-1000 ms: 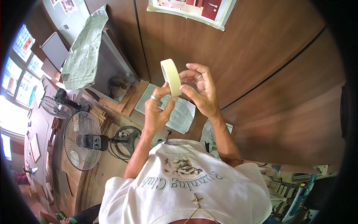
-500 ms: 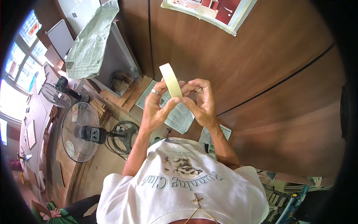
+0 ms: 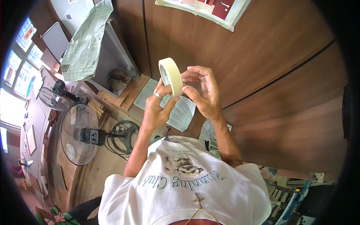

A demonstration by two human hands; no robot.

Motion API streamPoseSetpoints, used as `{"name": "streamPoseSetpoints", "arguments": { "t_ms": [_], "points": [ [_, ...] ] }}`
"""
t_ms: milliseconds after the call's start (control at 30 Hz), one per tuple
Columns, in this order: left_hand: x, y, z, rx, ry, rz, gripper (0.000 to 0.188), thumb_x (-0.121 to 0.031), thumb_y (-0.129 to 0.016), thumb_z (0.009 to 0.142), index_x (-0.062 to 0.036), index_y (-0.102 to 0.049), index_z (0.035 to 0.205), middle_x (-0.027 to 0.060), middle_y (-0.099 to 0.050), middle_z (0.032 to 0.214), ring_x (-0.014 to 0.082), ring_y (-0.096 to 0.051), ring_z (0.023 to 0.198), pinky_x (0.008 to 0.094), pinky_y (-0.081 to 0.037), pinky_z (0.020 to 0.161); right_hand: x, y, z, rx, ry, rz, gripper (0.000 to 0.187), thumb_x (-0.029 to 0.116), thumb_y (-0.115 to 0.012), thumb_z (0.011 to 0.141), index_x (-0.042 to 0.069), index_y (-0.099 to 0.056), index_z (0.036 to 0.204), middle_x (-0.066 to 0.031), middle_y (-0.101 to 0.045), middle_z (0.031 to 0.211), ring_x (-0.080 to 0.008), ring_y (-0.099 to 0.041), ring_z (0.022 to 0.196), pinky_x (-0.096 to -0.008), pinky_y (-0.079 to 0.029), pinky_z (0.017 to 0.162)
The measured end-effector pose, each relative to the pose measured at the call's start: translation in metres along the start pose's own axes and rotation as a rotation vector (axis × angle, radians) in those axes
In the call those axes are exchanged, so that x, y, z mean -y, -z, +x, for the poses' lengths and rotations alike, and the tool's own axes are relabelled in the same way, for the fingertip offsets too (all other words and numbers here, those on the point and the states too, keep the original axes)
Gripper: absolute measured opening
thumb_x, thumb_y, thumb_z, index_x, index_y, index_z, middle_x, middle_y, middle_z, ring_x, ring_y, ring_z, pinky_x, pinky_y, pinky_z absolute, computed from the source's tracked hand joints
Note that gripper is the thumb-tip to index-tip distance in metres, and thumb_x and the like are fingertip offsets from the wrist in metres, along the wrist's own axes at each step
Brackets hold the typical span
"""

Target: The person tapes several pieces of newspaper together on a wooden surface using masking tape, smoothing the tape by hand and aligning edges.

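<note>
The left hand (image 3: 155,112) pinches a pale-yellow, ring-shaped tape roll (image 3: 173,75) at six o'clock; the right hand (image 3: 207,98), fingers loosely spread, curves at its four o'clock.

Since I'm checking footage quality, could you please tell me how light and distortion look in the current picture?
Head view: window at left glaring white; head view: table curved near the rim; head view: soft shadows on wooden panel; head view: tape roll well lit, fairly sharp.
</note>
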State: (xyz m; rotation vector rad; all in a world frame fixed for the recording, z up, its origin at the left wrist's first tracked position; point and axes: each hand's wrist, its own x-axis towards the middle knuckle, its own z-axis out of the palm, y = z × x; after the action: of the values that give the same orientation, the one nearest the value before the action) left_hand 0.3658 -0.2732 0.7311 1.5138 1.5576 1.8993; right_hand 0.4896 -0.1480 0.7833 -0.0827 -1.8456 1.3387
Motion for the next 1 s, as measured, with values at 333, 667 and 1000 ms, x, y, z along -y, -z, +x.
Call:
{"name": "streamPoseSetpoints", "arguments": {
  "t_ms": [333,667,1000],
  "points": [
    [-0.001,0.002,0.003,-0.027,-0.006,0.028,0.035,0.004,-0.067,0.082,-0.0082,-0.067,0.114,0.0125,-0.071,0.122,0.0304,-0.064,0.121,0.0592,-0.021,0.122,0.001,-0.004,-0.004,0.115,-0.062,0.128,0.054,0.005,-0.074,0.089,0.002,-0.045,0.135,-0.0102,-0.068,0.11,-0.0166,-0.06,0.105,-0.038,-0.045,0.1],
    [0.0,0.014,0.009,-0.041,-0.027,-0.143,0.044,-0.019,-0.069,0.086,-0.0009,-0.061,0.125,0.0152,-0.067,0.126,0.0302,-0.059,0.126,0.0571,-0.021,0.122,-0.016,-0.005,-0.016,0.037,-0.007,0.085,0.047,0.0,-0.072,0.09,0.004,-0.045,0.128,-0.0108,-0.067,0.109,-0.0164,-0.063,0.108,-0.0352,-0.046,0.1],
    [-0.003,0.013,0.016,-0.027,0.005,-0.24,0.046,-0.015,-0.073,0.087,0.001,-0.06,0.128,0.014,-0.067,0.124,0.0249,-0.059,0.124,0.0492,-0.022,0.123,-0.031,-0.006,-0.018,0.025,0.031,0.054,0.042,-0.003,-0.072,0.088,0.004,-0.049,0.123,-0.009,-0.057,0.114,-0.0165,-0.061,0.108,-0.0368,-0.047,0.103]
  ]
}}
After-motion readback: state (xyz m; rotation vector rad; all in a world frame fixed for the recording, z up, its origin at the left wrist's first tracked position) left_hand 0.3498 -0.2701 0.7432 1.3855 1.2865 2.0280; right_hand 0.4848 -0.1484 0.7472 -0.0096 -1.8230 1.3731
